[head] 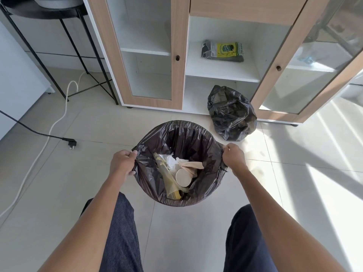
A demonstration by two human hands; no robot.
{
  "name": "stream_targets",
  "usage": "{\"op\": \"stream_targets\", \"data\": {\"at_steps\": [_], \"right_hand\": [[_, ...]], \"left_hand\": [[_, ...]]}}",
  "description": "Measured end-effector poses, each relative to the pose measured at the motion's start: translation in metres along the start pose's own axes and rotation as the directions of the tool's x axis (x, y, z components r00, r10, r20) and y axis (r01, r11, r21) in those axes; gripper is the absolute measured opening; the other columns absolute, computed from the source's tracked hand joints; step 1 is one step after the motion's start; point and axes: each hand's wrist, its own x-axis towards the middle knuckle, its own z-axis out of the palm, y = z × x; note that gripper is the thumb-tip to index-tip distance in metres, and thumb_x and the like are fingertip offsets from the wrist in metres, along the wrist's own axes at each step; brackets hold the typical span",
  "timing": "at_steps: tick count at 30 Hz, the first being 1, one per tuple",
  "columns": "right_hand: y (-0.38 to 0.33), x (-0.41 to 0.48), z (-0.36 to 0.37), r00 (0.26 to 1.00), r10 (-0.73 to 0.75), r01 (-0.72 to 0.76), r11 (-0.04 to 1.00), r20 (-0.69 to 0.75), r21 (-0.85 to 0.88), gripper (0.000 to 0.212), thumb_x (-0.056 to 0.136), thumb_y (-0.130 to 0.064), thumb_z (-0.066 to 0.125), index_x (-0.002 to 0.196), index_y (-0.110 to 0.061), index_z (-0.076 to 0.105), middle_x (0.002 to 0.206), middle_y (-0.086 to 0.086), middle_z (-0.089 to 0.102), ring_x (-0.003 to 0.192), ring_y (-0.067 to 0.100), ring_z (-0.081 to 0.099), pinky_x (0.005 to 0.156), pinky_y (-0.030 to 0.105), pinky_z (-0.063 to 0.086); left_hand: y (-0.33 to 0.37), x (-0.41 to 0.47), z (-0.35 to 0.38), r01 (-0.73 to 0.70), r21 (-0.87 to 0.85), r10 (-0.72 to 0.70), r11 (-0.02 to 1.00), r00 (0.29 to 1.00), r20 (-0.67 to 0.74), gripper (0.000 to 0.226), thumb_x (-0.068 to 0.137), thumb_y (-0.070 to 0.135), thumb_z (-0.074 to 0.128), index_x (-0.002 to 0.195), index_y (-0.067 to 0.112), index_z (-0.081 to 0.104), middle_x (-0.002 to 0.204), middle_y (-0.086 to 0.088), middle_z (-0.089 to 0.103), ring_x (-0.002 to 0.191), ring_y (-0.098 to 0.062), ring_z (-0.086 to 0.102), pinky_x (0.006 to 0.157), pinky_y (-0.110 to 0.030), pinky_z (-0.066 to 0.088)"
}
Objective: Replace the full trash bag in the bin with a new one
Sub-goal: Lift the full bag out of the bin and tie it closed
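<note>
Cord [59, 122]: lying loose on the floor, far left, clear of the work.
Left hand [122, 162]: fingers curled tight, pinching the left edge of the bag.
Bag [182, 134]: black, open, seated in the bin, holding a cup [183, 177], paper and wrappers.
Right hand [233, 156]: fingers closed, pinching the right edge.
Second bag [231, 112]: crumpled on the floor by the cabinet.
Pack of bags [223, 51]: on the shelf, apparently untouched.
Progress: early; lifting out, tying and relining all left.
</note>
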Motion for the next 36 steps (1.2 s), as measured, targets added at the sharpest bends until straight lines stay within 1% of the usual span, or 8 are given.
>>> {"op": "stream_targets", "data": {"at_steps": [5, 9, 15, 21, 25, 30, 33, 36], "right_hand": [[0.007, -0.015, 0.000, 1.000, -0.023, 0.023, 0.999, -0.003, 0.030, 0.035, 0.096, -0.036, 0.056, 0.118, -0.009, 0.054, 0.101, 0.013, 0.068, 0.092, 0.032, 0.065, 0.080, 0.040, 0.054], [0.012, -0.028, 0.004, 0.999, -0.042, 0.044, 0.997, -0.021, 0.059, 0.036, 0.093, -0.025, 0.063, 0.124, -0.013, 0.051, 0.093, 0.011, 0.069, 0.087, 0.030, 0.066, 0.079, 0.039, 0.055], [0.011, -0.022, 0.004, 0.997, -0.046, 0.048, 0.998, -0.054, 0.037, 0.031, 0.093, -0.022, 0.062, 0.122, -0.015, 0.056, 0.091, 0.010, 0.070, 0.091, 0.033, 0.067, 0.090, 0.044, 0.052], [0.005, -0.006, 0.008, 0.995, -0.037, 0.040, 0.999, -0.096, 0.031, 0.031, 0.093, -0.025, 0.063, 0.123, -0.018, 0.058, 0.088, 0.010, 0.073, 0.093, 0.031, 0.066, 0.092, 0.040, 0.049], [-0.003, 0.001, 0.012, 0.991, -0.069, 0.073, 0.997, -0.117, 0.027, 0.033, 0.094, -0.023, 0.063, 0.125, -0.015, 0.058, 0.083, 0.012, 0.072, 0.084, 0.031, 0.066, 0.083, 0.039, 0.052], [-0.021, 0.014, 0.027, 0.984, -0.079, 0.088, 0.995, -0.159, 0.049, 0.036, 0.095, -0.021, 0.063, 0.129, -0.014, 0.057, 0.073, 0.005, 0.063, 0.077, 0.026, 0.060, 0.088, 0.037, 0.047], [-0.030, 0.001, 0.033, 0.988, -0.042, 0.050, 0.997, -0.145, 0.053, 0.038, 0.096, -0.019, 0.060, 0.133, -0.013, 0.057, 0.088, 0.012, 0.067, 0.075, 0.024, 0.059, 0.081, 0.030, 0.044], [-0.041, -0.010, 0.032, 0.990, -0.011, 0.022, 0.997, -0.138, 0.078, 0.041, 0.097, -0.014, 0.058, 0.138, -0.011, 0.056, 0.122, 0.017, 0.068, 0.099, 0.031, 0.066, 0.088, 0.029, 0.044]], "left_hand": [[-0.006, -0.001, -0.002, 0.059, -0.024, -0.059, 0.998, 0.998, 0.030, 0.036, 0.094, 0.040, 0.062, 0.084, 0.006, 0.059, 0.079, -0.010, 0.057, 0.060, -0.022, 0.059, 0.045, -0.027, 0.058], [-0.012, -0.004, -0.006, 0.109, -0.017, -0.108, 0.994, 0.992, 0.067, 0.045, 0.091, 0.047, 0.062, 0.077, 0.004, 0.057, 0.082, -0.015, 0.064, 0.063, -0.028, 0.065, 0.045, -0.027, 0.058], [-0.016, -0.018, -0.007, 0.086, -0.185, -0.079, 0.979, 0.996, 0.042, 0.019, 0.082, 0.006, 0.078, 0.095, -0.002, 0.068, 0.082, -0.015, 0.068, 0.063, -0.024, 0.064, 0.046, -0.020, 0.057], [-0.016, -0.005, 0.004, -0.003, -0.141, -0.014, 0.990, 0.993, -0.117, 0.015, 0.072, 0.009, 0.085, 0.069, 0.017, 0.073, 0.070, -0.006, 0.072, 0.065, -0.026, 0.068, 0.080, -0.046, 0.061], [-0.008, 0.009, 0.004, -0.040, -0.137, 0.020, 0.990, 0.989, -0.148, 0.018, 0.073, 0.014, 0.085, 0.088, 0.008, 0.078, 0.080, -0.010, 0.075, 0.069, -0.025, 0.070, 0.081, -0.044, 0.061], [0.001, 0.036, -0.003, -0.045, -0.190, 0.030, 0.981, 0.996, -0.083, 0.016, 0.080, 0.008, 0.079, 0.095, 0.004, 0.074, 0.086, -0.012, 0.071, 0.067, -0.022, 0.065, 0.076, -0.039, 0.060], [-0.001, 0.046, -0.012, -0.030, -0.137, 0.025, 0.990, 0.999, -0.035, 0.009, 0.081, 0.010, 0.076, 0.089, 0.008, 0.073, 0.088, -0.013, 0.073, 0.078, -0.029, 0.071, 0.078, -0.043, 0.061], [-0.009, 0.038, -0.014, -0.001, -0.131, 0.007, 0.991, 0.999, 0.043, 0.012, 0.081, 0.012, 0.077, 0.090, 0.005, 0.071, 0.085, -0.015, 0.073, 0.070, -0.028, 0.070, 0.068, -0.034, 0.062]]}}
